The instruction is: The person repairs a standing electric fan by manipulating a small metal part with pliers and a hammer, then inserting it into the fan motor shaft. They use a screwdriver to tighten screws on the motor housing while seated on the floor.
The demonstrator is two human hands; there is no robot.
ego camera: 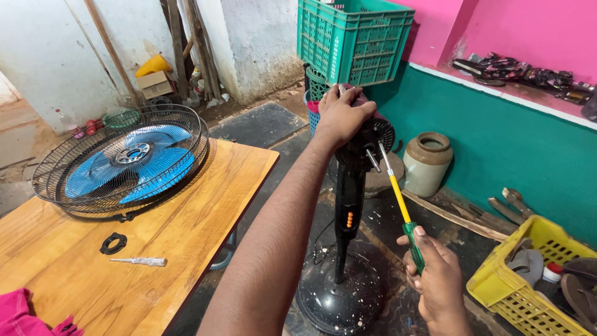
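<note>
Left hand (344,112) grips the fan motor head (367,140) from above; right hand (435,277) holds a yellow-green screwdriver (401,205), tip touching the motor.

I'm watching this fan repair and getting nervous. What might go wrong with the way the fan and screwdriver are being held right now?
The screwdriver meets the motor head at a slant, so its tip may slip off and jab the left hand gripping the top. The right hand holds only the end of the handle, giving little control. Pushing sideways could tip the stand on its round base.
</note>
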